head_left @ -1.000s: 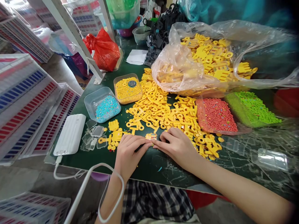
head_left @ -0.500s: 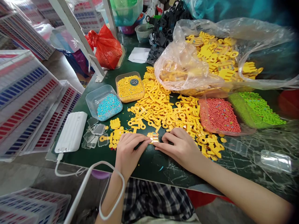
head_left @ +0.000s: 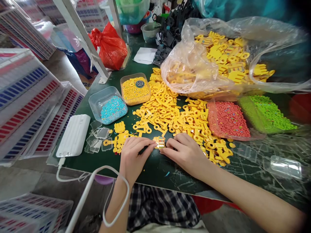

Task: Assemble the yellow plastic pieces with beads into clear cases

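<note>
My left hand (head_left: 133, 156) and my right hand (head_left: 185, 151) rest on the green table (head_left: 157, 173) and pinch between their fingertips a small yellow plastic piece with coloured beads in it (head_left: 160, 142). Both hands have their fingers curled onto that piece. Just behind it spreads a heap of loose yellow plastic parts (head_left: 170, 113). A few more yellow parts (head_left: 119, 137) and several small clear covers (head_left: 97, 139) lie to the left of my left hand.
Trays of blue beads (head_left: 109, 105), yellow beads (head_left: 135, 89), red beads (head_left: 227, 119) and green beads (head_left: 267, 113) ring the heap. A plastic bag of yellow parts (head_left: 218, 61) stands behind. A white power bank (head_left: 74, 135) with cable lies left, beside stacked racks (head_left: 26, 97).
The hands stay on the small yellow piece; the fingers have shifted slightly around it. The view has drifted a little.
</note>
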Motion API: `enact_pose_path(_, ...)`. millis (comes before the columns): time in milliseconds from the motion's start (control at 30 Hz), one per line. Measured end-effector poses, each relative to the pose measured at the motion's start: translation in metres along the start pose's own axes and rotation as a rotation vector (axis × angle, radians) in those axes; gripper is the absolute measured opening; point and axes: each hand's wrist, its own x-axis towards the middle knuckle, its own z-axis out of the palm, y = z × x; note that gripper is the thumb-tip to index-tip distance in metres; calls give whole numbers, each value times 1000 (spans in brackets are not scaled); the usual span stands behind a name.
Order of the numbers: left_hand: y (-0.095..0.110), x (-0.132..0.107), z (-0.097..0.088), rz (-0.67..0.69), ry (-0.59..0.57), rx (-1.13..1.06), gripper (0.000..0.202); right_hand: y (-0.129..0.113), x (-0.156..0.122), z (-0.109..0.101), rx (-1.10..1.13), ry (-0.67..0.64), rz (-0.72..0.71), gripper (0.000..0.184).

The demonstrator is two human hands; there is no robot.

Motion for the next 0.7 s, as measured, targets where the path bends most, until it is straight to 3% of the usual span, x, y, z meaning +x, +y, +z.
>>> enact_pose_path(67, 1, 0, 0, -58, 16, -26, 11, 0, 0, 0, -4, -16, 1, 20)
enact_pose_path(167, 1, -2, -1, -272, 106, -128, 10, 0, 0, 1, 6, -44, 16, 17)
enact_pose_path(267, -4, -3, -3, -531, 238, -336, 14, -1, 1, 2, 21, -59, 36, 17)
enact_pose_path(367, -12, -1, -6, -688, 335, -628, 29, -2, 2, 3, 27, -66, 61, 21)
enact_pose_path(533, -14, 7, -7, -820, 276, -1113, 41, -2, 1, 7, 11, -55, 56, 23)
enact_pose_path(700, 0, 14, -10, -899, 233, -1293, 44, -3, 0, 11, -76, -14, 11, 24)
